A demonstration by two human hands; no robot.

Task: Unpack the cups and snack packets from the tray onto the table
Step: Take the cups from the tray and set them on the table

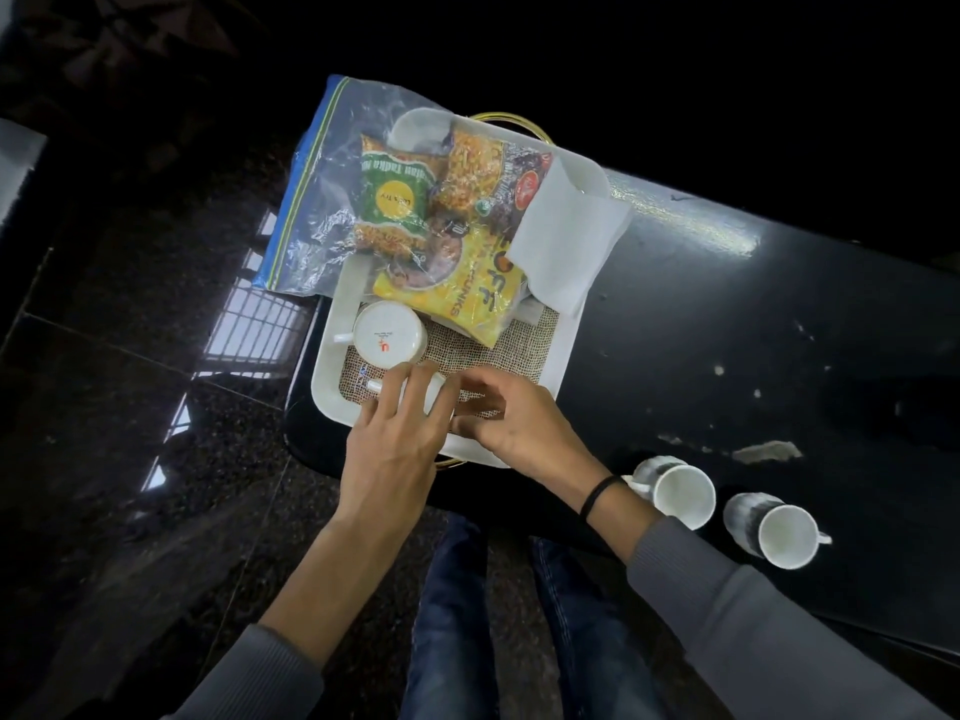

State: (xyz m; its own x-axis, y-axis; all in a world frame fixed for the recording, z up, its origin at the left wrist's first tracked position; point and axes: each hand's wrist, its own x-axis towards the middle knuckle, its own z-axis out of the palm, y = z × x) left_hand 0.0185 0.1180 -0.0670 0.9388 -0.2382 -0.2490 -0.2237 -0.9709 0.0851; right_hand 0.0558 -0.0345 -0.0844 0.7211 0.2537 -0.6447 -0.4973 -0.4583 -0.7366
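A white tray (324,376) with a burlap mat (493,350) sits at the left end of the black table (727,330). In its near part a white cup (435,396) lies mostly hidden under my hands. My left hand (400,433) covers it from above, and the fingers of my right hand (514,423) curl against its right side. Beside it a second white cup (387,335) stands upside down. A green snack packet (392,200), an orange one (478,168) and a yellow one (467,298) lie across the far part, partly inside a clear zip bag (311,200).
Two white cups (680,491) (784,535) lie on the table near its front edge, to the right of my right wrist. A white paper napkin (566,236) hangs over the tray's right rim. The zip bag overhangs the table's left edge, with dark floor below.
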